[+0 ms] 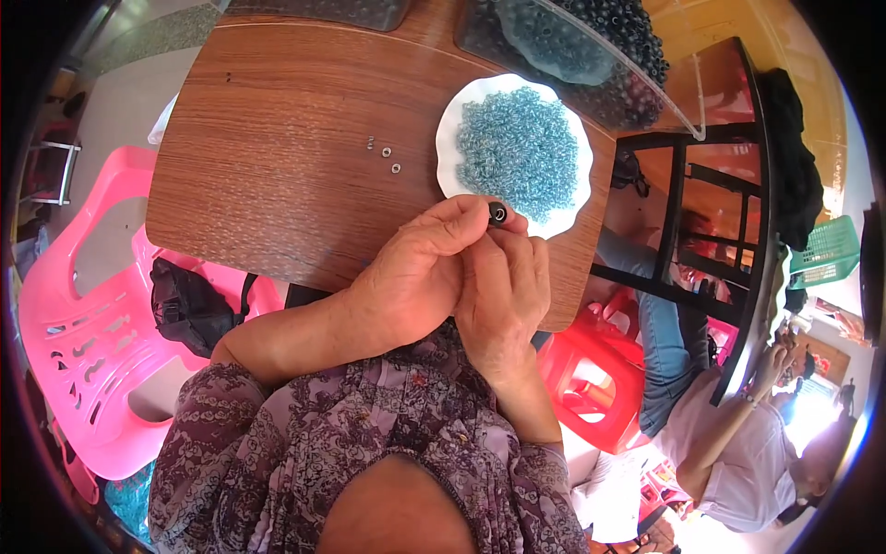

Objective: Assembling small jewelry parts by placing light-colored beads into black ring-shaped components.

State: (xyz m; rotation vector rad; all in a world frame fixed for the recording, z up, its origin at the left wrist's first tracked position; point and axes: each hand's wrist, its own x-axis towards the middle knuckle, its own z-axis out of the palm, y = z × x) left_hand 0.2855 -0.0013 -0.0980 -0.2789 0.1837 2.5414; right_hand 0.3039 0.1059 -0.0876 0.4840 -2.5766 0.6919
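Note:
My left hand (420, 272) and my right hand (506, 286) meet in front of my chest, over the near edge of the table. Between their fingertips sits a small black round part (498, 213) with a shiny ring in its open end. The left thumb and fingers pinch it; the right fingers curl up against it from below, partly hiding it. Just beyond lies a white scalloped plate (447, 138) heaped with small shiny bluish-grey metal coils (521, 148). Several loose metal pieces, including a ring (396, 168), rest on the wooden table (268, 157) left of the plate.
A clear bin (688, 106) of black round parts (623, 32) stands at the far right. A pink chair (92, 323) with a black bag (189, 305) is left, a red stool (595, 379) right. Another person (738, 443) sits at a neighbouring table.

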